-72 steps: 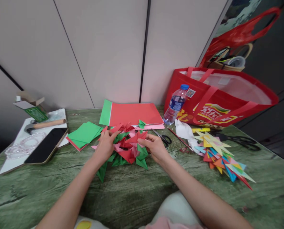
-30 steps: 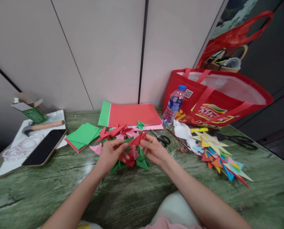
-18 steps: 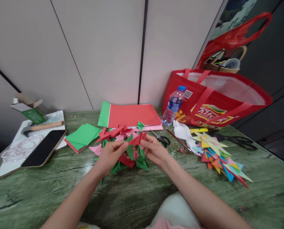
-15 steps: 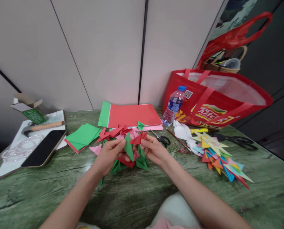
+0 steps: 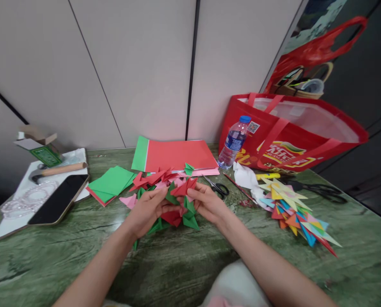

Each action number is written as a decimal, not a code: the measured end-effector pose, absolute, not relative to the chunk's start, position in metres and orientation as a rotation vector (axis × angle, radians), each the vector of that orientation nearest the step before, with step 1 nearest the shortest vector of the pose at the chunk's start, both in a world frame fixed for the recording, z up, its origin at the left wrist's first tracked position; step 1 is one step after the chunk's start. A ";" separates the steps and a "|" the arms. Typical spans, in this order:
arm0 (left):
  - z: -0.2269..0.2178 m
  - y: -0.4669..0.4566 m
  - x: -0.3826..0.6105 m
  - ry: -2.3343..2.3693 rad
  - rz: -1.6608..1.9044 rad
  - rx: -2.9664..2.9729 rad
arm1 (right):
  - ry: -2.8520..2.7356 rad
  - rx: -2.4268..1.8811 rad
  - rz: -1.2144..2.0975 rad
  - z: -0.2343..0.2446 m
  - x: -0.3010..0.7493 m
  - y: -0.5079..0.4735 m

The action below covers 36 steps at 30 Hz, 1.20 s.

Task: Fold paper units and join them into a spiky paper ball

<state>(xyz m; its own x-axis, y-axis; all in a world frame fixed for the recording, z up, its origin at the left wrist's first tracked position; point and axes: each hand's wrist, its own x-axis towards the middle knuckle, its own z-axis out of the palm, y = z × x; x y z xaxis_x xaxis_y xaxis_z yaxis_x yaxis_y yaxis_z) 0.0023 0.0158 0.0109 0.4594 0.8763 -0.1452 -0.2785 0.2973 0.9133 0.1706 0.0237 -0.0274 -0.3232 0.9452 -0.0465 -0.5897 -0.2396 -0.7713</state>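
My left hand (image 5: 148,209) pinches a green folded paper piece (image 5: 171,194) between thumb and fingers. A red folded paper piece (image 5: 184,187) is gripped by my right hand (image 5: 209,202), its left end touching or overlapping the green one. Beneath both hands lie more folded pieces: a red one (image 5: 173,218) and green ones (image 5: 190,219), partly hidden by my fingers. Just behind, a pile of red folded pieces (image 5: 158,177) lies with pink ones (image 5: 128,201) at its left edge.
Behind the pile are red paper sheets (image 5: 180,154). Green paper squares (image 5: 111,183), a phone (image 5: 60,198) and a wooden-handled tool (image 5: 62,169) lie left. On the right are scissors (image 5: 220,189), a water bottle (image 5: 233,143), a red bag (image 5: 286,140) and a multicoloured folded-paper strand (image 5: 297,213).
The green piece has tilted and slid behind the red piece, now showing less of itself. The red piece has shifted slightly left, and the fingers of both hands have closed nearer together.
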 end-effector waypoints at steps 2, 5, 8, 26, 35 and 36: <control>0.010 0.017 0.001 0.775 0.892 0.927 | -0.811 -0.629 1.776 -0.027 0.170 0.023; 0.008 0.019 -0.002 0.869 0.927 0.919 | -0.824 -0.636 1.757 -0.027 0.169 0.023; 0.008 0.020 -0.005 0.940 0.918 1.006 | -0.803 -0.680 1.731 -0.026 0.168 0.022; 0.024 0.033 -0.028 1.132 1.185 1.135 | -0.791 -0.898 1.421 -0.024 0.166 0.024; 0.030 0.020 -0.016 1.275 1.201 1.296 | -1.186 -1.110 1.016 -0.019 0.163 0.014; 0.028 0.019 -0.013 1.257 1.192 1.293 | -1.177 -1.117 1.017 -0.018 0.162 0.013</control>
<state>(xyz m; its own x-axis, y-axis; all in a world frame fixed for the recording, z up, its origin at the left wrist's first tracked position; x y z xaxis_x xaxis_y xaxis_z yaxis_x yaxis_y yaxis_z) -0.0133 0.0188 0.0284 0.0001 0.9995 0.0311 0.0836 -0.0310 0.9960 0.1623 0.0131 -0.0178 0.1170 0.9795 0.1640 -0.0203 0.1675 -0.9857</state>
